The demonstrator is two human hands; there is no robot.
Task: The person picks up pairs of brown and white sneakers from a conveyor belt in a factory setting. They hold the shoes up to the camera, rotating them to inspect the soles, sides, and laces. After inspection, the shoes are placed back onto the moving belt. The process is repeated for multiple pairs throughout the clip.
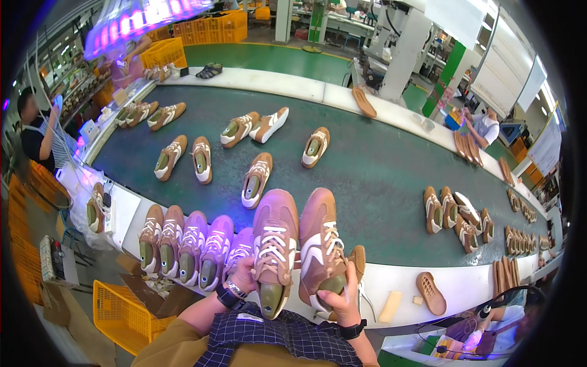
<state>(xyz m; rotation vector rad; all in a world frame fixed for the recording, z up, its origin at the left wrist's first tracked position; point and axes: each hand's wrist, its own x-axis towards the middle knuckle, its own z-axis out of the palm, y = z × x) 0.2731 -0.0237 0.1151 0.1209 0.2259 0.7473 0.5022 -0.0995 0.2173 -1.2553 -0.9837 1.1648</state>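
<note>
Two brown sneakers with white laces are held up side by side before me, toes pointing away. My left hand (243, 276) is closed on the left sneaker (275, 238) along its outer side. Closed round the heel end of the right sneaker (319, 235) is my right hand (343, 296), its thumb near the olive shoe last (333, 285) inside. Just left of my left hand, a row of similar sneakers (191, 241) stands on the white ledge, partly in purple light. Behind my right hand, a brown piece (356, 262) and pliers (365, 300) are partly hidden.
Several sneakers (257, 177) are spread over the green conveyor belt (367, 183), with another group (449, 211) at right. A brown sole (431, 293) and a cream block (390, 307) lie on the near ledge. A yellow crate (122, 312) stands lower left. Other people work around the belt.
</note>
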